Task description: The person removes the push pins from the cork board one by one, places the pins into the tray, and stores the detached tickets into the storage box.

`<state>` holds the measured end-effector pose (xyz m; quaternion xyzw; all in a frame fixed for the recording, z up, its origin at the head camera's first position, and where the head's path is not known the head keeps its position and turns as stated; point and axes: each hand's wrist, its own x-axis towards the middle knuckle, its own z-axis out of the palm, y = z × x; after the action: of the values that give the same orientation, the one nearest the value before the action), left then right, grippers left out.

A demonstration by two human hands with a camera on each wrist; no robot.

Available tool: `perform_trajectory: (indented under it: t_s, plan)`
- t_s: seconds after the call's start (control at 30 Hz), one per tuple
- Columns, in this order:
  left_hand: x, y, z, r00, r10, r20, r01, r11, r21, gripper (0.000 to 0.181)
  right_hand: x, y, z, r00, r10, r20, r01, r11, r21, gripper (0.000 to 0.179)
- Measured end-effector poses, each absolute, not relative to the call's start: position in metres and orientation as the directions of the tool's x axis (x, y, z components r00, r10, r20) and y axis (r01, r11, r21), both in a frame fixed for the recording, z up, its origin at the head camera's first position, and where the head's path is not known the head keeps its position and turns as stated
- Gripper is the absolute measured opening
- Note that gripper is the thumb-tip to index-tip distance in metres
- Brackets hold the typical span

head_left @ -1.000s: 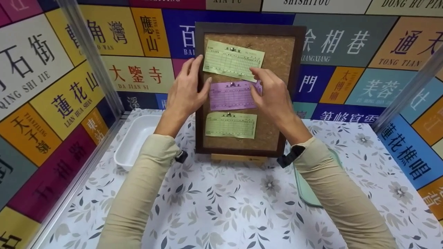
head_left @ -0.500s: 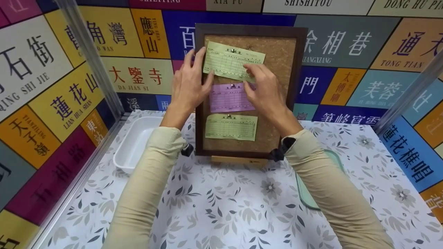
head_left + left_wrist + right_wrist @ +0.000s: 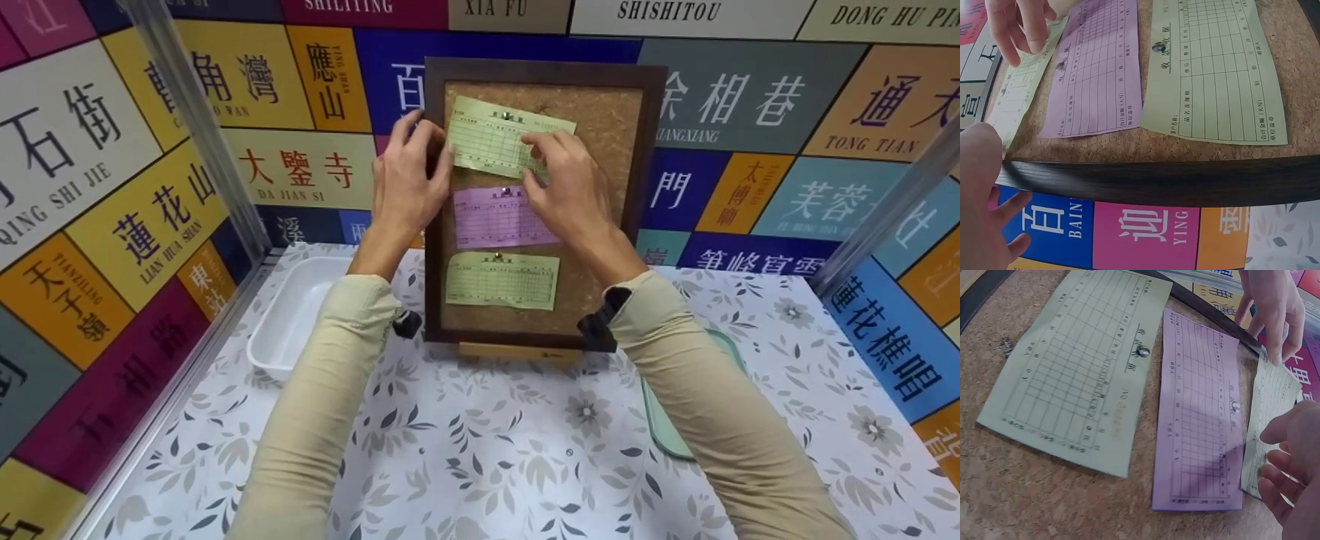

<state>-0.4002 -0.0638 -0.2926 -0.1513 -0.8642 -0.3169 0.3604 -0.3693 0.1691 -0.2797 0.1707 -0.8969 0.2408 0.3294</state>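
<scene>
A dark-framed corkboard (image 3: 600, 142) stands on a wooden rest, with three slips pinned to it. The upper green slip (image 3: 484, 139) is tilted; below it are a purple slip (image 3: 495, 221) and a lower green slip (image 3: 502, 281). Silver pins hold their top edges. My left hand (image 3: 409, 176) grips the board's left edge, thumb in front near the upper slip's left end, other fingers beyond the frame. My right hand (image 3: 574, 187) is over the upper slip's lower right part, bent fingers and thumb apart. The right wrist view shows nothing pinched between them.
On the left of the floral tablecloth (image 3: 480, 450) stands a white plastic basin (image 3: 262, 341). A mint-green flat item (image 3: 664, 427) lies partly under my right sleeve. Walls with colourful place-name panels (image 3: 735, 90) enclose the back and sides.
My right hand has moved left across the upper slip from its right corner. My left fingers lifted along the frame, then bent lower beside it. The slips stay pinned.
</scene>
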Motion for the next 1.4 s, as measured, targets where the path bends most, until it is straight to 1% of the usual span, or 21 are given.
perform_trajectory:
  t_s: [0.17,0.5,0.77,0.9,1.2,1.4]
  plan:
    - [-0.401,-0.065,-0.292,-0.687,0.022,0.726,0.502,0.737,0.452,0.024,-0.374,0.160,-0.270,-0.739,-0.122,0.663,-0.438,0.834,-0.335,0.033]
    - [-0.403,-0.064,-0.290,-0.691,0.022,0.723,0.526,0.702,0.481,0.021,-0.386,0.147,-0.255,-0.737,-0.075,0.672,-0.423,0.826,-0.372,0.033]
    - [-0.404,-0.064,-0.290,-0.705,0.026,0.709,0.538,0.671,0.510,0.020,-0.397,0.143,-0.250,-0.725,0.007,0.688,-0.420,0.787,-0.451,0.022]
    - [-0.403,-0.064,-0.291,-0.713,0.027,0.700,0.533,0.671,0.516,0.020,-0.399,0.141,-0.249,-0.714,0.011,0.700,-0.436,0.775,-0.457,0.020]
    - [-0.402,-0.065,-0.291,-0.729,0.031,0.684,0.517,0.680,0.520,0.020,-0.403,0.139,-0.246,-0.718,0.028,0.696,-0.430,0.767,-0.475,0.017]
    - [-0.402,-0.068,-0.294,-0.722,0.030,0.691,0.522,0.678,0.517,0.019,-0.405,0.137,-0.247,-0.724,0.029,0.690,-0.431,0.762,-0.484,0.015]
